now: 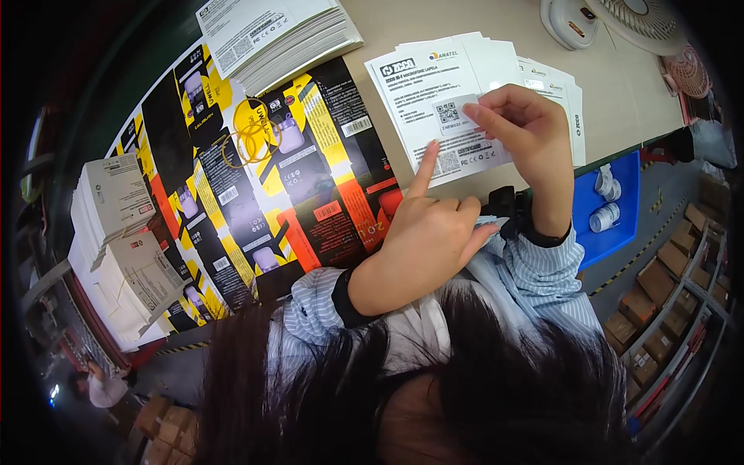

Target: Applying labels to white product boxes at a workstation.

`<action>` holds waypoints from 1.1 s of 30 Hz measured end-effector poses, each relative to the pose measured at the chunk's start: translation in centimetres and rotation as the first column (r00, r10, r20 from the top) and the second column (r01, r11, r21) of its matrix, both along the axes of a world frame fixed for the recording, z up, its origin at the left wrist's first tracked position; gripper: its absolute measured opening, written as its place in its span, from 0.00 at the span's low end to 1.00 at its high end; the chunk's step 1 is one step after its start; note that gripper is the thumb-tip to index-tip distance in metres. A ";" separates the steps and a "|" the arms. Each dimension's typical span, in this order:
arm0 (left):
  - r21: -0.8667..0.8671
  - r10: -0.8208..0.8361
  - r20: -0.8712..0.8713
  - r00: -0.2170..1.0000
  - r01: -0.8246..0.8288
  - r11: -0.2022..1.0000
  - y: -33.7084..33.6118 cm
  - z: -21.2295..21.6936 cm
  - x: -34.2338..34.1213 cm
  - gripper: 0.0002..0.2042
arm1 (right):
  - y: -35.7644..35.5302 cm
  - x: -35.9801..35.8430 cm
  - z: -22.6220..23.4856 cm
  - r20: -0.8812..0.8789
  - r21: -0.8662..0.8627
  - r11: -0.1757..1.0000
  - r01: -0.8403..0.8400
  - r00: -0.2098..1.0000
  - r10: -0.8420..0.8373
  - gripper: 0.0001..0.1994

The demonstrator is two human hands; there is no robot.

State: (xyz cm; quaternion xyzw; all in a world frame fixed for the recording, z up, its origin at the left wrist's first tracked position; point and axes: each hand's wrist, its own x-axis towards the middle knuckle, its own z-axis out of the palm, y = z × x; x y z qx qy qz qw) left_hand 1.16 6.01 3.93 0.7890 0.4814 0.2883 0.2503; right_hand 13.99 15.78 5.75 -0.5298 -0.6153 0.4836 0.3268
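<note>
Meanwhile right hand pinches a sticker; left hand pins white leaflet.

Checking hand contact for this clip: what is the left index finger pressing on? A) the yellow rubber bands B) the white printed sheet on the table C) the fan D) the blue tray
B: the left hand points its index finger down onto the white printed sheet, while the right hand pinches a small label on it.

Two hands, two tape rolls
</note>
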 end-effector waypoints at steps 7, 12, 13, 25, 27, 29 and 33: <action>-0.024 -0.010 -0.004 1.000 0.009 1.000 0.0 0.3 -0.1 0.14 | -0.4 -0.3 -0.2 0.126 0.106 0.994 0.003 0.992 -0.016 0.08; -0.030 -0.023 -0.011 1.000 0.023 0.999 0.1 0.4 -0.2 0.14 | -0.9 -1.2 -0.4 0.525 0.373 0.920 -0.119 0.845 -0.103 0.15; -0.025 -0.021 -0.007 1.000 0.021 0.999 0.2 0.4 -0.2 0.14 | -0.9 -1.3 -0.5 0.601 0.401 0.901 -0.164 0.789 -0.124 0.17; -0.013 -0.007 -0.036 0.999 0.006 1.000 0.1 0.4 0.1 0.14 | 1.0 -0.5 -2.9 0.556 0.712 0.645 -0.277 0.784 -0.277 0.35; 0.001 0.006 -0.002 1.000 -0.006 1.000 0.2 0.5 0.1 0.14 | 1.6 0.1 -2.6 0.538 0.734 0.630 -0.254 0.783 -0.311 0.34; 0.000 -0.013 0.061 0.998 0.013 1.000 0.2 0.9 -0.3 0.14 | 1.7 0.6 -1.9 0.445 0.761 0.631 -0.147 0.827 -0.344 0.34; -0.025 -0.158 0.209 0.965 0.167 0.986 -0.4 2.4 -2.4 0.13 | -2.1 2.5 0.1 0.729 0.414 0.646 -0.641 0.659 0.187 0.35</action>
